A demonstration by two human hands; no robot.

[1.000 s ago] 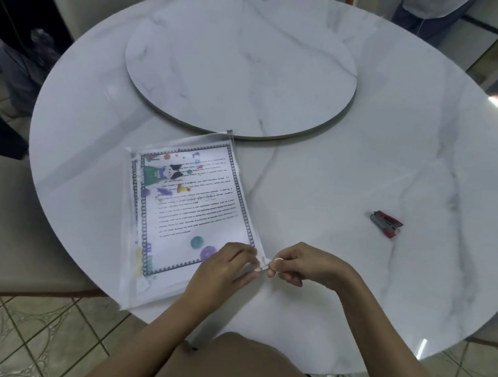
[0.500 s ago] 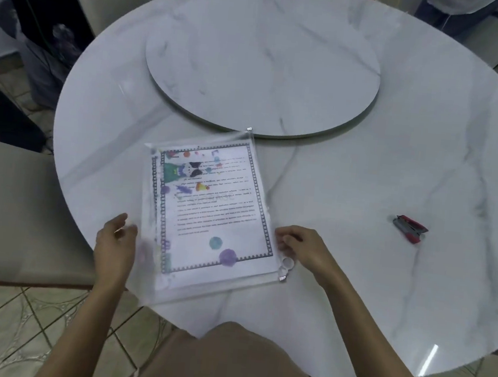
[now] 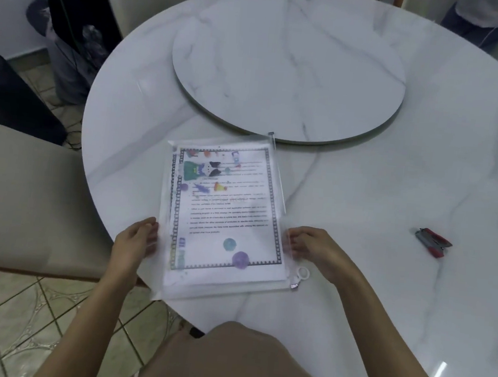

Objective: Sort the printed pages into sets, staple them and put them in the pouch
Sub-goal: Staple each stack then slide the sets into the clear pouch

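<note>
From my remote seat I see the clear pouch (image 3: 226,216) lying on the worktop (image 3: 362,199) at about 6 o'clock, near the edge closest to the body, with the printed pages (image 3: 227,213) already inside it. Its long axis runs from 6 toward 12 o'clock, tipped slightly so the far end leans toward 1. The left hand (image 3: 136,241) pinches the pouch's edge at 9 o'clock, fingers curled onto the plastic. The right hand (image 3: 314,252) grips the opposite edge at 3 o'clock, just above the zip pull (image 3: 302,274), which sits at the pouch's near right corner. Both hands are equally close, one on each long side, so I judge any lift or shift would be two-handed. The stapler (image 3: 432,242) lies well apart at 3 o'clock, untouched. The raised round turntable (image 3: 290,61) sits at 12 o'clock, its rim just beyond the pouch's far end. The task looks nearly finished to me.
</note>
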